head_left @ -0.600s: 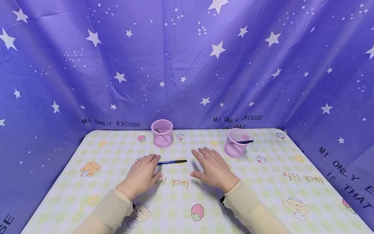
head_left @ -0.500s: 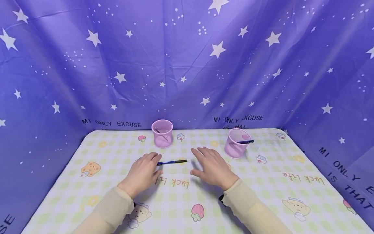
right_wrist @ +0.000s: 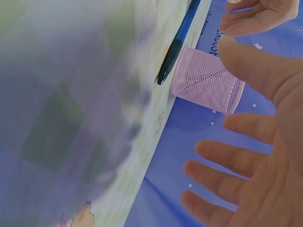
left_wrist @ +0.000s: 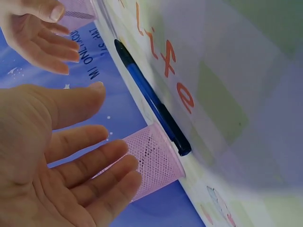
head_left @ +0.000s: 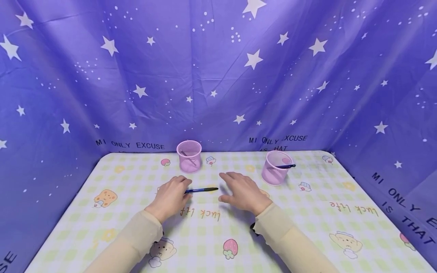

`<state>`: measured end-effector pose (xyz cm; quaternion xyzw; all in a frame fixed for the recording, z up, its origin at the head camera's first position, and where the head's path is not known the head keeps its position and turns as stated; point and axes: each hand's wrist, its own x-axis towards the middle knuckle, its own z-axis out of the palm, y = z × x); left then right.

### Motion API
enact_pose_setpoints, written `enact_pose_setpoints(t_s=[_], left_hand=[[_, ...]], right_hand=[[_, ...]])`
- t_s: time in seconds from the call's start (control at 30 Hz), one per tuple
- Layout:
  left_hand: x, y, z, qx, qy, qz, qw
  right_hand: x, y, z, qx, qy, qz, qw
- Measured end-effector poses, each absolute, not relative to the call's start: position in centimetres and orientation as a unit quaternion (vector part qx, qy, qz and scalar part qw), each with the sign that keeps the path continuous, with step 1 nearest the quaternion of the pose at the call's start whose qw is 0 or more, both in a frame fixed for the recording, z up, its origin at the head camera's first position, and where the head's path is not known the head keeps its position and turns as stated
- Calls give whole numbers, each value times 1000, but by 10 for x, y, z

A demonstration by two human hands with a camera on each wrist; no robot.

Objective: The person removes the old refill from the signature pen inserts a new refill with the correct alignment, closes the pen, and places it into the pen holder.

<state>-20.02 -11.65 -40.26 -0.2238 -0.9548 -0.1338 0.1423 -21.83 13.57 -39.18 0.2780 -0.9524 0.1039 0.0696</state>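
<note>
A blue pen with black ends lies on the checked tablecloth between the two hands. My left hand hovers at the pen's left end and hides that part in the head view. The left wrist view shows the whole pen apart from the loosely spread left fingers. To the right of the pen's tip, my right hand hangs palm down over the cloth, thumb and fingers apart. In the right wrist view its fingers hold nothing.
Behind the left hand stands a pink mesh pen cup with thin dark sticks inside. Another pink mesh cup, at the right, has a dark pen leaning over its rim. A purple star-printed curtain closes off the table's back and sides.
My left hand has shifted a little to the right and my right hand a little to the left, narrowing the gap around the pen. Pen and cups stay put.
</note>
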Motion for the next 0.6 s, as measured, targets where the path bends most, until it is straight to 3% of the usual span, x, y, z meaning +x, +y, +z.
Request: enact_pose_setpoints(t_s=[0.6], left_hand=[[-207, -104, -401, -190, -970, -131, 73]], right_hand=[[-224, 109, -400, 285, -955, 82, 29]])
